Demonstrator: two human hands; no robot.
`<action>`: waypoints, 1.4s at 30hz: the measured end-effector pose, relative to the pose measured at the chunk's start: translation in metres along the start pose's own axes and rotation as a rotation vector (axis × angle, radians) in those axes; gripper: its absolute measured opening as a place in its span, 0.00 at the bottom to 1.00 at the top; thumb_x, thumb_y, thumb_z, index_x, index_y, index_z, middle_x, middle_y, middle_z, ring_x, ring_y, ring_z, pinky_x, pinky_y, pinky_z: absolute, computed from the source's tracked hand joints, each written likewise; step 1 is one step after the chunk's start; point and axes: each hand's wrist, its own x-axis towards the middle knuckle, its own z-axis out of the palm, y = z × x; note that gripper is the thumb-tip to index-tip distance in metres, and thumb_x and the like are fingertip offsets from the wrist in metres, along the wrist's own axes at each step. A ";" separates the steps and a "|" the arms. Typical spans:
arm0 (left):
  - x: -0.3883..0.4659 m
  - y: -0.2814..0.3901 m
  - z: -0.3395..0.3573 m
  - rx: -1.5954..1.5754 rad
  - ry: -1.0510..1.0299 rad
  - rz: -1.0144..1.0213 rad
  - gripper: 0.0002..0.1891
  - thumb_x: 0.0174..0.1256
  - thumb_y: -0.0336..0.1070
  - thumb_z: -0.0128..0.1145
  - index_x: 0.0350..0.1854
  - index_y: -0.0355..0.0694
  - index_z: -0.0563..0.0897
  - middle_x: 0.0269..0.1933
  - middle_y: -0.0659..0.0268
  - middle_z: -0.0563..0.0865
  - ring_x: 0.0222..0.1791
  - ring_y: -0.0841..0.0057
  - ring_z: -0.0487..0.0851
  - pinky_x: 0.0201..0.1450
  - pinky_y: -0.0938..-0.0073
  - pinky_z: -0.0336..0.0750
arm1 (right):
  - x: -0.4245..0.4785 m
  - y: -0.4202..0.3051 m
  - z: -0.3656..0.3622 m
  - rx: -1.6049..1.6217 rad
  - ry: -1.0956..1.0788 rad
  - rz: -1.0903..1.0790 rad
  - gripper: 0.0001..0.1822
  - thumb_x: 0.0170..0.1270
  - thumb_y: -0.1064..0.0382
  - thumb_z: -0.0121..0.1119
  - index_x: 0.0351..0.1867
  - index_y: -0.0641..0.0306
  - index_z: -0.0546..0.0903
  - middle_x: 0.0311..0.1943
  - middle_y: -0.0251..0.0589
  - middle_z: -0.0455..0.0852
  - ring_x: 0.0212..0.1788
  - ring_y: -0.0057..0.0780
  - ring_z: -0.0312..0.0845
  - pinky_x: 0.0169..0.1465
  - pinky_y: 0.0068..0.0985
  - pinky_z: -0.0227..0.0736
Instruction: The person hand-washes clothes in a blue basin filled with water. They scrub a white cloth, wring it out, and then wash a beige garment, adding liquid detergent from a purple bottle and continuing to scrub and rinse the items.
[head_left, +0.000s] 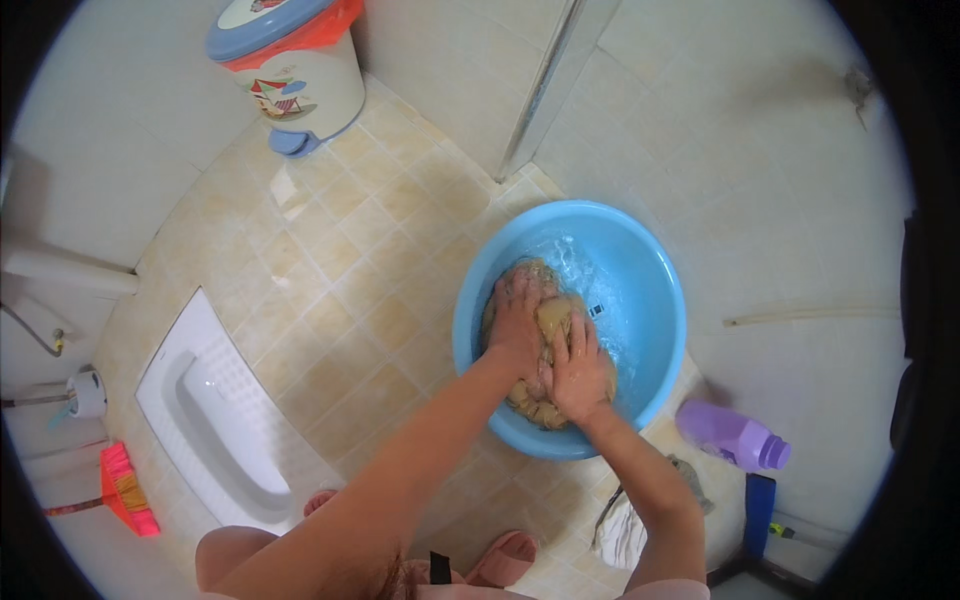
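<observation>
A round blue plastic basin (660, 300) stands on the tiled floor in front of me, with shallow, rippling water (566, 255) in it. Bunched wet tan cloth (555, 319) lies against the basin's left and near side. My left hand (517, 315) bears down on the cloth's left part, its fingers pointing away from me. On the right part, my right hand (581, 371) grips the cloth beside a raised fold. Both palms face down, and the hands are close together. Their undersides are hidden.
Right of the basin lies a purple plastic bottle (731, 435). White striped cloth (622, 536) is on the floor near my right arm. A squat toilet (225, 427) is set at left. A pedal bin (300, 82) and a glass panel's metal-edged frame (536, 97) stand beyond.
</observation>
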 end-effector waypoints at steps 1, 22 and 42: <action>0.005 0.003 -0.001 0.012 0.024 0.018 0.66 0.30 0.70 0.69 0.71 0.30 0.55 0.73 0.43 0.44 0.74 0.47 0.36 0.70 0.39 0.36 | -0.004 0.004 0.009 -0.032 -0.034 0.031 0.39 0.55 0.46 0.58 0.65 0.66 0.65 0.70 0.55 0.50 0.69 0.55 0.51 0.64 0.53 0.56; -0.056 0.012 0.025 -0.746 -0.156 0.289 0.24 0.49 0.55 0.63 0.42 0.39 0.87 0.69 0.45 0.58 0.66 0.46 0.61 0.63 0.51 0.63 | -0.054 0.109 -0.031 0.192 0.562 0.898 0.25 0.52 0.52 0.65 0.48 0.65 0.79 0.50 0.53 0.79 0.53 0.46 0.75 0.54 0.43 0.66; -0.092 -0.062 0.053 -1.145 0.689 -0.377 0.54 0.39 0.66 0.69 0.72 0.57 0.57 0.65 0.41 0.60 0.66 0.48 0.62 0.66 0.57 0.62 | -0.024 -0.163 -0.171 1.081 0.710 0.426 0.12 0.52 0.69 0.64 0.23 0.61 0.69 0.20 0.26 0.70 0.24 0.14 0.60 0.29 0.17 0.60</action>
